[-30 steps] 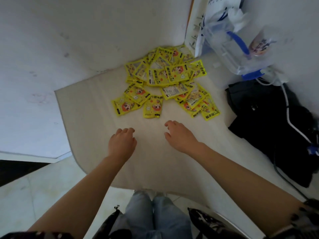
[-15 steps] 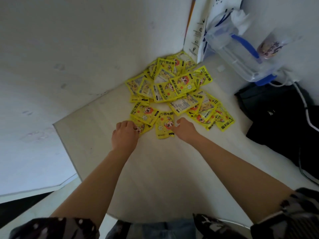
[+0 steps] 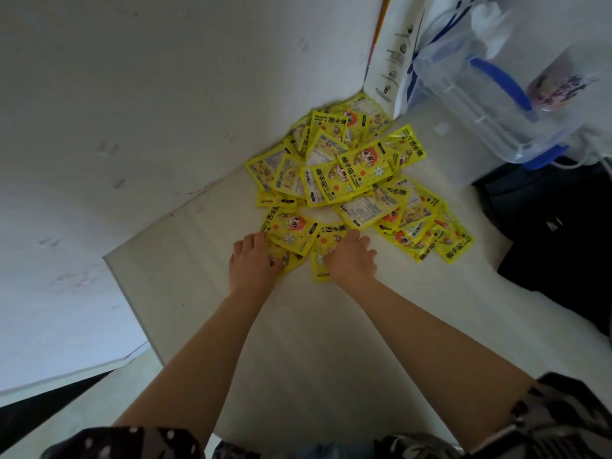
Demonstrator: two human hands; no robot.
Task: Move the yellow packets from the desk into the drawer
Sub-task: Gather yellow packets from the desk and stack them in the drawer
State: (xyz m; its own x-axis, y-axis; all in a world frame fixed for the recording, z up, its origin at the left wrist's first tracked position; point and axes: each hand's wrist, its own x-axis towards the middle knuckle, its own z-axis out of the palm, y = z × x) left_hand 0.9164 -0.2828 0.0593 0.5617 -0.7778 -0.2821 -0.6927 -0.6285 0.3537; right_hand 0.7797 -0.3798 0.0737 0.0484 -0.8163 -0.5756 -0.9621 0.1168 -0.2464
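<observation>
Hands lie side by side at the near edge of the heap of yellow packets on the desk. The left hand rests palm down on one near packet, fingers loosely bent over it. The right hand presses on another packet, its fingers curled; whether it pinches it I cannot tell. Both forearms reach forward from the body. The heap spreads away from the fingertips toward the wall corner.

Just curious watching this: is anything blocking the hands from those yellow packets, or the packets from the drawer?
Nothing blocks the hands: the left hand and right hand already rest on the nearest yellow packets. No drawer shows in this view, so that path cannot be judged.
</observation>
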